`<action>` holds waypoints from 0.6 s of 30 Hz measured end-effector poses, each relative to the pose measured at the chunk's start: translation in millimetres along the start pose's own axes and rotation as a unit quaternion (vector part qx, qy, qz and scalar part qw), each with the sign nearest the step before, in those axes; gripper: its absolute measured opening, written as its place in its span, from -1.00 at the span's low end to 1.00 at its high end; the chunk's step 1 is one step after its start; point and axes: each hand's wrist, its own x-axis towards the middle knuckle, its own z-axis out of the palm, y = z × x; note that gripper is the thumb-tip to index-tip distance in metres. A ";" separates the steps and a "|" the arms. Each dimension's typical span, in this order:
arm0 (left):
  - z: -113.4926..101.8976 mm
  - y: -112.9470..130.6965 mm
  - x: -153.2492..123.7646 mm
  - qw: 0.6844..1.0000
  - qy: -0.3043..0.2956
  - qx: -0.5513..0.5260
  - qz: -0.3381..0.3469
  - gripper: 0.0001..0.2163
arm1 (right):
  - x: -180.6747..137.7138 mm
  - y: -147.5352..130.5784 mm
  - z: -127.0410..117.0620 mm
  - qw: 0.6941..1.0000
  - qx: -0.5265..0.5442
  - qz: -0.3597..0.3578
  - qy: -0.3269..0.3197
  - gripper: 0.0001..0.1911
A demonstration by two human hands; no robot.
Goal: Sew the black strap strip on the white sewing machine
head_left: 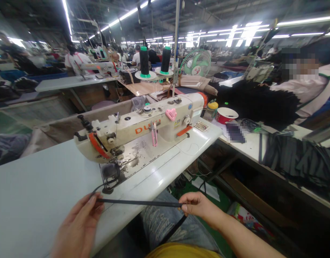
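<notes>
While both hands stretch a black strap (pixel 139 203), the sewing machine (pixel 143 125) reads "DU".

A garment factory: rows of sewing machines (pixel 143 132) under strip lights (pixel 127 14).

Head view, looking forward and down, close over hands (pixel 138 215)

Thin black strap (pixel 139 203), taut, horizontal, over table edge
</notes>
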 end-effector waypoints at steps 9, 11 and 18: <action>-22.2 -9.3 17.3 0.999 0.004 0.026 0.036 -0.75 | 0.0 -4.0 1.9 0.999 -0.017 -0.022 -0.020 -0.50; -31.2 -14.1 25.6 0.997 -0.019 0.042 0.054 -0.66 | 0.3 -5.4 1.9 0.999 -0.017 -0.029 -0.026 -0.49; -54.8 -22.6 47.9 0.983 -0.057 0.134 0.109 -0.55 | 1.1 -7.8 1.4 0.996 -0.075 -0.053 -0.021 -0.47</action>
